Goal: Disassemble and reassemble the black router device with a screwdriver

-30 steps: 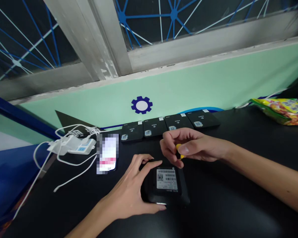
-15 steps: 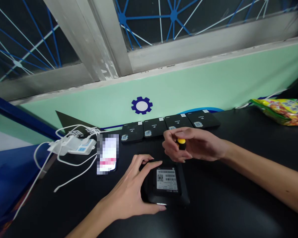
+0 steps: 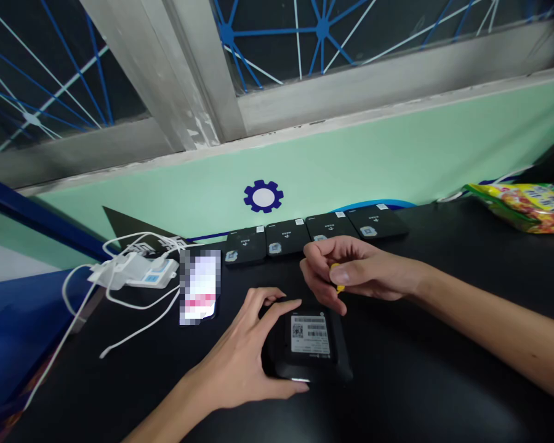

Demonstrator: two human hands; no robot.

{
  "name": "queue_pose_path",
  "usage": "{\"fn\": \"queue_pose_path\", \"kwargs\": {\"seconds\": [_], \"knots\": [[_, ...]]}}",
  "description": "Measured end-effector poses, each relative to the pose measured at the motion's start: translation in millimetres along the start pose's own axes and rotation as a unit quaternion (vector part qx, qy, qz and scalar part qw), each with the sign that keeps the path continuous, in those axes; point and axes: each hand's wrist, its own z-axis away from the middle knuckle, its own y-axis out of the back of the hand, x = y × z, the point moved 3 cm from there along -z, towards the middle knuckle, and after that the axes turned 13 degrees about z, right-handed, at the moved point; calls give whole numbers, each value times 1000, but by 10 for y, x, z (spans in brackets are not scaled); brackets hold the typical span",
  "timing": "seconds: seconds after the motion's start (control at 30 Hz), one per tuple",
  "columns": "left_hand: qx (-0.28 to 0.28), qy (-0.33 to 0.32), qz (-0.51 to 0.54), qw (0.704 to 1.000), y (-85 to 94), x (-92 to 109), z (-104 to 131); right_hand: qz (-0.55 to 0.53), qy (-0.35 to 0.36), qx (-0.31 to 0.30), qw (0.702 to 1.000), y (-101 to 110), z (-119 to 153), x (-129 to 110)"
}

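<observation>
A flat black electronic device lies on the black table, its white label with a QR code and barcodes facing up. My left hand wraps around its left side, with fingers at the far edge and the thumb along the near edge. Above and beyond the device's far right corner, my right hand pinches a small yellow-and-black handle between thumb and fingers. Only a bit of yellow shows; the rest is hidden by the fingers, so its exact kind is unclear.
Several flat black boxes stand in a row along the green wall. To the left lie a phone with a blurred screen and a white power strip with tangled white cables. A yellow-green snack bag rests at the far right.
My right fingers have turned the yellow-and-black handle, and the thumb has come down over it, covering more of it. My left hand and the device look the same.
</observation>
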Motion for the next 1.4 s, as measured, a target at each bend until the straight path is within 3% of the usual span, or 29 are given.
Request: {"fn": "queue_pose_path", "kwargs": {"seconds": [0.47,1.4], "knots": [[11,-9,0,1000,-2,-15,-5,-10,-31,-4,999,-31,-5,-41],[14,-21,2,1000,-4,-16,9,12,-4,-1,1000,-43,7,-6]]}}
